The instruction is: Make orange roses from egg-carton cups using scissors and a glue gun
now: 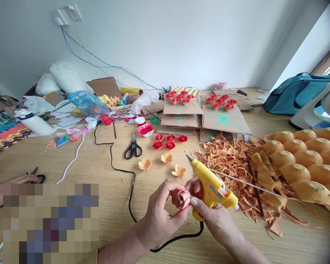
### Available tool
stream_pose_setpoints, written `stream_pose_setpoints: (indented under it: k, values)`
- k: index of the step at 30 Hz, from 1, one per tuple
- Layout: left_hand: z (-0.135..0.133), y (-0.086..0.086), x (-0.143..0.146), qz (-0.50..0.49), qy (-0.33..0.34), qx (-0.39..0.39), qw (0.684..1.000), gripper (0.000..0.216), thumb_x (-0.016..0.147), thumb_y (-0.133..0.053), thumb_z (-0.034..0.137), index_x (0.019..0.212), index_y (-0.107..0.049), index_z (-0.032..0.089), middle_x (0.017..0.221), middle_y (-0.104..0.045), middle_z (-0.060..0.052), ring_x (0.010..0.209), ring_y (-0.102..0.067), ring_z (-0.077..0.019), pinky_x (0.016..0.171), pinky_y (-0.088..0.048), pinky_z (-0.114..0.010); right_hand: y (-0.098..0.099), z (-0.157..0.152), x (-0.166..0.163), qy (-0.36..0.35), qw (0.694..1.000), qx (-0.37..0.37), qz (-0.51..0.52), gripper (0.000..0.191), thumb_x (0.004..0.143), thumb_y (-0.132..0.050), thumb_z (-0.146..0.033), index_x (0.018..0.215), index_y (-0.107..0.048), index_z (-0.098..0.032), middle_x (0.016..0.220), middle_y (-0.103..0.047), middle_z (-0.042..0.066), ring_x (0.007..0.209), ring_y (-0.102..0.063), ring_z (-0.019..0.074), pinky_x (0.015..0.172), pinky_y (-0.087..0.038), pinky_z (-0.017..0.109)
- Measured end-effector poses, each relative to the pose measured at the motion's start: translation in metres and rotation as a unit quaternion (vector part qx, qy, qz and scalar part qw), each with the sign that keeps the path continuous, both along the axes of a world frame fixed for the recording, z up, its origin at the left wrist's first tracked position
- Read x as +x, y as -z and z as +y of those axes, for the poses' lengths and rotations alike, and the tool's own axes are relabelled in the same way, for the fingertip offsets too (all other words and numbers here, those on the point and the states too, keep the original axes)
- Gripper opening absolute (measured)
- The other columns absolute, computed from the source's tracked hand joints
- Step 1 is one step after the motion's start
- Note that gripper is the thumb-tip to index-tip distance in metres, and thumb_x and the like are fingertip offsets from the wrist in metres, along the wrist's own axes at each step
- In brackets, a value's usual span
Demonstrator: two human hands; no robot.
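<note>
My left hand (165,212) pinches a small rolled paper-pulp flower (183,198), orange-pink with curled petals. A yellow hot glue gun (210,183) is in my right hand (217,220), its nozzle pointing up and left and a small red light lit on its side. The thumb of that hand also reaches the flower's edge. Just beyond my hands lie a loose petal cup (179,171) and two more orange cups, one of them a cup (145,164) at the left. Several red roses (170,138) stand behind them.
Scissors (133,147) and a red paint dish (145,130) lie ahead. Orange scraps (225,157) and an egg tray (305,154) fill the right. Cardboard sheets (225,119) bear red flowers. A black cord (132,190) crosses the table. Another person's hand (19,181) holds scissors at left.
</note>
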State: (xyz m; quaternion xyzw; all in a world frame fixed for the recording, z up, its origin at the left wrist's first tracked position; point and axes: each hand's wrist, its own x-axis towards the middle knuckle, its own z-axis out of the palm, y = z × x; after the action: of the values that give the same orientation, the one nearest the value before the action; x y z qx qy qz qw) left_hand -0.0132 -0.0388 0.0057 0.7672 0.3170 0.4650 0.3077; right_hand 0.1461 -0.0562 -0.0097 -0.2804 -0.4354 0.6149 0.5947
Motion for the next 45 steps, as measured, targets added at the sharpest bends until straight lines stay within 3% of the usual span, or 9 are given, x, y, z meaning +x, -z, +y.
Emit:
stream_pose_setpoints:
  k: [14,32,35,39,42,45]
  values:
    - [0.002,-0.003,0.004,0.016,-0.027,0.017,0.999,0.028,0.083,-0.063,0.009,0.104,-0.050,0.022,0.080,-0.056,0.003,0.066,-0.053,-0.0084,0.064,-0.049,-0.018,0.010,0.002,-0.001,-0.021,0.998,-0.022,0.057,0.018,0.087,-0.073,-0.027,0.098,-0.058,-0.028,0.096,-0.054,0.000,0.084,-0.057,0.0154,0.076,-0.051,0.030]
    - [0.004,-0.005,0.006,0.022,-0.033,-0.019,0.999,0.016,0.084,-0.066,0.013,0.094,-0.056,0.019,0.079,-0.059,0.002,0.064,-0.051,-0.0077,0.062,-0.048,-0.019,0.013,0.004,-0.001,-0.013,0.999,-0.032,0.039,0.017,0.087,-0.073,-0.029,0.097,-0.060,-0.027,0.098,-0.059,0.001,0.087,-0.057,0.0165,0.082,-0.050,0.031]
    - [0.004,-0.002,0.006,-0.003,-0.011,-0.049,0.999,0.022,0.083,-0.067,0.012,0.099,-0.055,0.020,0.077,-0.058,0.003,0.063,-0.051,-0.0075,0.062,-0.049,-0.019,0.011,0.006,-0.001,-0.012,0.998,-0.043,0.053,0.017,0.086,-0.074,-0.030,0.096,-0.061,-0.027,0.097,-0.059,0.000,0.084,-0.058,0.0152,0.077,-0.051,0.029]
    - [0.004,0.000,0.005,-0.059,0.069,-0.142,0.986,0.030,0.086,-0.064,0.013,0.113,-0.051,0.019,0.090,-0.062,-0.001,0.073,-0.061,-0.0102,0.073,-0.057,-0.024,0.005,0.008,0.000,-0.006,0.993,-0.078,0.093,0.020,0.083,-0.076,-0.034,0.094,-0.061,-0.027,0.093,-0.061,0.000,0.074,-0.059,0.0131,0.065,-0.052,0.025]
    - [0.005,-0.003,0.004,-0.093,0.113,-0.198,0.969,0.021,0.095,-0.055,0.018,0.115,-0.052,0.018,0.094,-0.064,-0.005,0.080,-0.067,-0.0130,0.075,-0.059,-0.026,0.002,0.009,0.002,-0.006,0.991,-0.097,0.094,0.023,0.081,-0.078,-0.037,0.091,-0.061,-0.025,0.082,-0.060,-0.001,0.063,-0.057,0.0105,0.058,-0.050,0.022]
    - [0.008,-0.006,0.003,-0.097,0.118,-0.208,0.966,0.013,0.096,-0.056,0.021,0.109,-0.055,0.017,0.088,-0.066,-0.004,0.075,-0.068,-0.0119,0.070,-0.058,-0.023,0.001,0.008,0.003,-0.020,0.990,-0.109,0.089,0.025,0.081,-0.077,-0.041,0.090,-0.060,-0.024,0.072,-0.058,-0.003,0.057,-0.057,0.0100,0.055,-0.050,0.022]
